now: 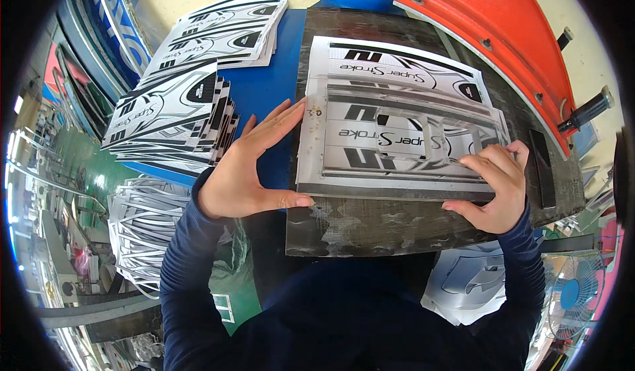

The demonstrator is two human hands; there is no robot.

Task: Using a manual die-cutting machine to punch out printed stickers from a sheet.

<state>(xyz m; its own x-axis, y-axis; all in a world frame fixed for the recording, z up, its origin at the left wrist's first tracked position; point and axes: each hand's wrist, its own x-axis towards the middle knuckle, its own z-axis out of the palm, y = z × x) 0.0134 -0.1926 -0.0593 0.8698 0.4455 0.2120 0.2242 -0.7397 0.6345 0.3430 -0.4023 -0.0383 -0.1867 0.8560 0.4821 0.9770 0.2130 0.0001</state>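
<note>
A clear plastic frame with raised dark strips, which looks like a cutting die (320, 152), lies flat over a printed white sheet (423, 64) with black and grey graphics. Both rest on a worn dark board (357, 232). My left hand (241, 166) is open, thumb and fingers spread wide. Its fingertips are at the die's left edge and its thumb is by the near left corner. At the near right end, my right hand (493, 189) grips the die, fingers curled over its top and thumb against the near edge.
A red machine arm (489, 13) with black handles curves over the far right. Stacks of printed sheets (162, 109) stand on a blue surface (274, 56) at left, above bundled white offcuts (145, 225). A flat black bar (542, 168) lies right of the die. A fan (572, 295) stands lower right.
</note>
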